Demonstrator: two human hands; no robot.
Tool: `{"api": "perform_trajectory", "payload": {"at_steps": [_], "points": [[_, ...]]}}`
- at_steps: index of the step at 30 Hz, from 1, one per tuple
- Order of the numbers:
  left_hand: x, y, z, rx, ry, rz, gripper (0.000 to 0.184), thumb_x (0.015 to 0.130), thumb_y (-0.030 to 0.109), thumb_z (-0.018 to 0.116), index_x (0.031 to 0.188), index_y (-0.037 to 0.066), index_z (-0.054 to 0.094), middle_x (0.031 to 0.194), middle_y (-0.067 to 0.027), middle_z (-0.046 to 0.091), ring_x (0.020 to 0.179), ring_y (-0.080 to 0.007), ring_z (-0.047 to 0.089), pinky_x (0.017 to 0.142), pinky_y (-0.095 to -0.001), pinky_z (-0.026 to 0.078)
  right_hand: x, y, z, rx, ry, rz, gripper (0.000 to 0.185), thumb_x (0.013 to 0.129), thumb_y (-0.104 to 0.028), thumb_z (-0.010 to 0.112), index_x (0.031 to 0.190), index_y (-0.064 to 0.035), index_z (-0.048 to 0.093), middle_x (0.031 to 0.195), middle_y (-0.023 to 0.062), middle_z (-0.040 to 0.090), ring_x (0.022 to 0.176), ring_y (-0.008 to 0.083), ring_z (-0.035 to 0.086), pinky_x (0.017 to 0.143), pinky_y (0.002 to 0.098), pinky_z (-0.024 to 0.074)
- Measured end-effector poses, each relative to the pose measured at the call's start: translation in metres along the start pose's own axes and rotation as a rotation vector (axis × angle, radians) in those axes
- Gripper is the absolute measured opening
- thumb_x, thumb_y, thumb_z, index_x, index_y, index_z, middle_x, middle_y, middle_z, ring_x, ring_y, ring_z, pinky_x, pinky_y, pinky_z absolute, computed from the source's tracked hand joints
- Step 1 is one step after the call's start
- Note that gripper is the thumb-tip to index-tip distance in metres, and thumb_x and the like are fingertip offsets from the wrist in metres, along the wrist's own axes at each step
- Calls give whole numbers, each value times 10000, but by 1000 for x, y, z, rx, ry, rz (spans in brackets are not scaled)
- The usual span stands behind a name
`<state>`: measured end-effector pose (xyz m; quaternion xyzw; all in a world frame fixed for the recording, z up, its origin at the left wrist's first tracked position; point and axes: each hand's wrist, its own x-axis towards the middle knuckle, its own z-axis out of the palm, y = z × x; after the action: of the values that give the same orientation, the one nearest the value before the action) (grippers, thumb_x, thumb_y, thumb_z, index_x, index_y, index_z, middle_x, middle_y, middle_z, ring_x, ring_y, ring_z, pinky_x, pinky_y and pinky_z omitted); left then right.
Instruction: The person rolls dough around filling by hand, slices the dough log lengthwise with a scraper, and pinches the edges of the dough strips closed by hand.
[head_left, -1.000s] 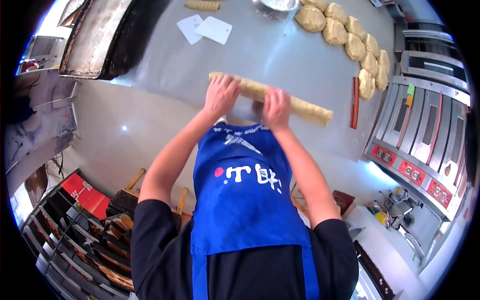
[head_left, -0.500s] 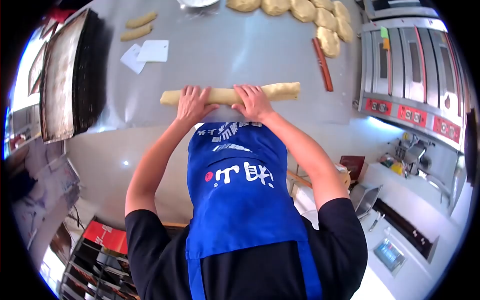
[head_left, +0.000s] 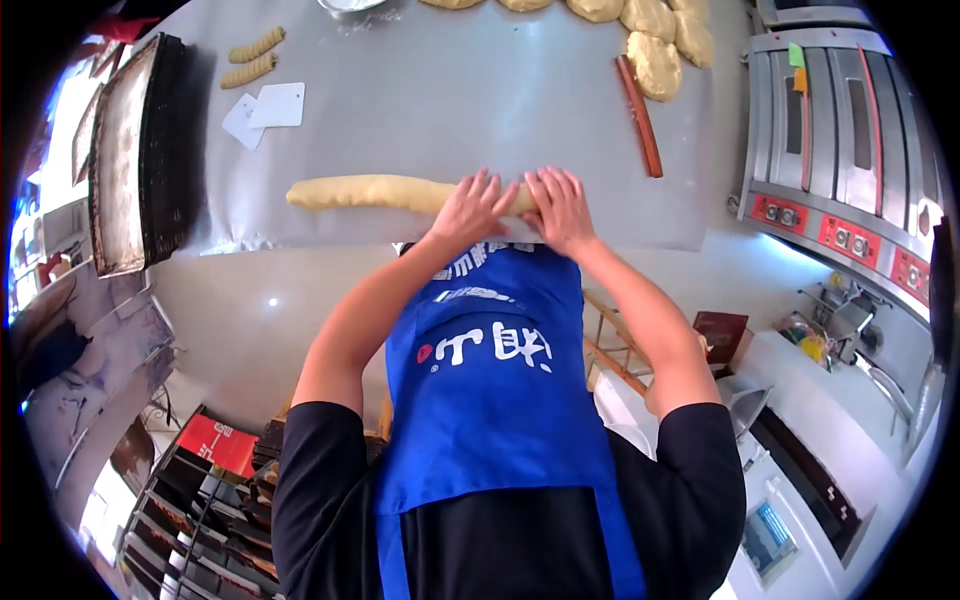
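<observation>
A long log of pale yellow dough [head_left: 370,192] lies across the metal tabletop [head_left: 420,110] near its front edge. Over its right part rests my left hand [head_left: 472,208], palm down with the fingers stretched forward. My right hand [head_left: 562,212] sits at the log's right end, fingers extended over the dough and slightly apart. Only a short piece of the log shows between the two hands. The long left part is untouched and has a rounded, uneven end.
A red-brown stick [head_left: 638,115] lies beside several dough lumps [head_left: 654,66] at the back right. Two white scrapers [head_left: 278,105] and two ridged dough pieces [head_left: 250,70] lie back left. A dark-rimmed tray [head_left: 165,150] stands left, an oven [head_left: 830,150] right.
My left hand has moved right along the log, close to my right hand. My right hand has shifted right to the log's end. The log lies further left in view.
</observation>
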<state>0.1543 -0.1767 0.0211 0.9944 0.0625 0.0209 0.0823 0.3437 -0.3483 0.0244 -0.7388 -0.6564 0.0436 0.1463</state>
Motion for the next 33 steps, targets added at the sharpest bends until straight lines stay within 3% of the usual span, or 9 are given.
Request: {"api": "perform_trajectory", "payload": {"at_steps": [6,7,11,14,19,21,24,28,33], "points": [[-8,10,-1,-88,54,-30,940,766,613,854,1488,79,578,1242,-122,685,1194,-301,651,1070,-469,508,-24,-12,-17,-3,18,4,955,887,-542,806,1630,-56,454,1554,195,543,1492,386,473,1264,614,320],[0,6,-1,-54,11,-83,878,753,598,870,1412,70,629,1162,-99,694,1136,-291,665,1040,-459,521,-12,-7,-23,-61,56,-50,932,860,-580,814,1563,-42,522,1410,172,621,1357,359,578,1184,555,428],[28,-18,0,-154,11,-100,725,766,685,827,1128,87,632,1064,-86,689,1071,-285,687,944,-420,545,21,38,1,34,-114,-148,719,811,-571,844,1243,-40,624,1106,106,637,1045,302,658,925,445,551],[39,-21,-5,-179,82,-219,818,762,716,816,1219,62,637,1087,-99,692,1092,-294,683,958,-435,541,49,48,-20,-5,13,-83,734,808,-558,857,1278,-49,617,1155,116,640,1079,303,646,956,451,541],[26,-36,-39,-198,-13,-151,1066,743,715,843,1510,39,544,1190,-140,688,1173,-326,660,1048,-457,520,68,56,-29,0,-157,-116,810,926,-637,761,1420,-20,585,1226,169,636,1140,369,626,1008,498,499],[11,-67,-65,-150,-136,-320,1141,742,741,834,1575,38,500,1314,-162,689,1289,-336,638,1142,-474,480,86,46,-27,43,-87,-88,816,945,-649,730,1432,-10,586,1248,181,646,1151,375,636,1013,503,499],[-34,-113,-50,-16,51,-246,1115,759,762,802,1564,40,526,1548,-188,595,1472,-351,538,1259,-538,377,122,3,-8,154,-15,-40,817,974,-652,693,1463,-6,586,1302,204,659,1181,392,650,1028,512,498],[-67,-108,-22,103,110,-171,1044,789,792,749,1491,37,582,1434,-166,640,1376,-346,586,1198,-569,410,136,-59,39,236,45,-103,787,986,-625,680,1505,-42,577,1379,215,658,1266,404,637,1062,515,495],[-111,-79,-13,68,176,-232,991,757,634,851,1501,47,561,1297,-144,658,1285,-331,612,1183,-523,421,88,-90,56,56,109,-183,764,961,-620,697,1485,-74,590,1398,213,651,1324,391,604,1081,529,467]]}}
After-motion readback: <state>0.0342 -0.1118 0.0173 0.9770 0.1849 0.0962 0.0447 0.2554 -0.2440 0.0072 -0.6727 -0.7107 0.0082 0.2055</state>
